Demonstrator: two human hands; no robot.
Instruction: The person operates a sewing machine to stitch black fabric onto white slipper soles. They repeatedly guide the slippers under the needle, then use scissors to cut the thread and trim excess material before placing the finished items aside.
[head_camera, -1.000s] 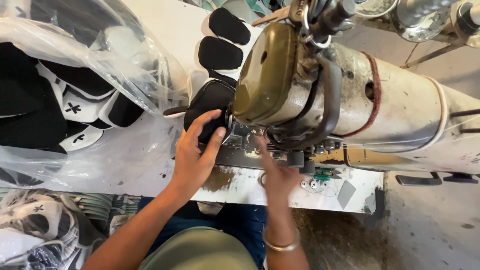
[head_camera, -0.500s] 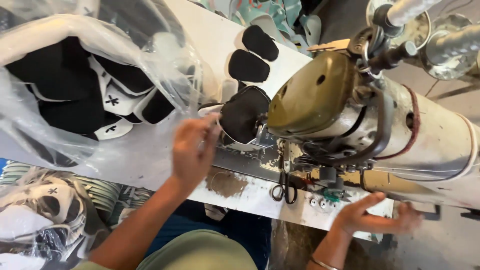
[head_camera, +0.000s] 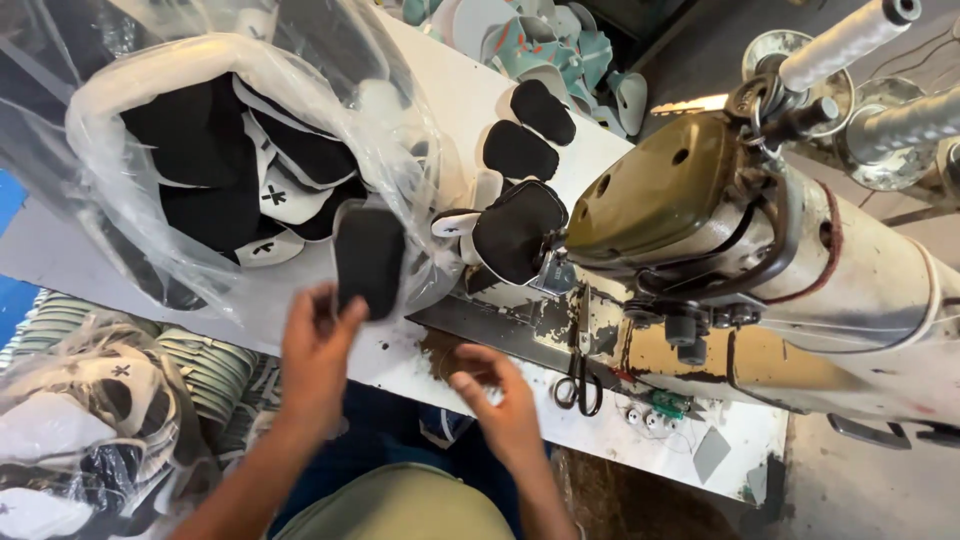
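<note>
My left hand (head_camera: 315, 345) is raised over the near edge of the counter (head_camera: 450, 110), its fingertips pinching the lower end of a black fabric piece (head_camera: 369, 260) that stands upright above my fingers, just in front of the mouth of the clear plastic bag (head_camera: 110, 90). That bag lies on the counter to the left and is full of more black and white cut pieces, some marked with small crosses. My right hand (head_camera: 500, 400) hangs lower and nearer to me, fingers loosely spread and curved, gripping nothing; it is over the counter's front edge, well apart from the piece in my left hand. Just beyond it, to the right, a pair of scissors (head_camera: 578, 385) lies on the counter. Another black piece with a white border (head_camera: 518, 230) sits under the head of the sewing machine (head_camera: 760, 250), touching the needle area, and two more black pieces (head_camera: 530, 130) trail away behind it in a chain. On the left, below the counter, a second plastic bag (head_camera: 80, 430) holds more white and black parts.
</note>
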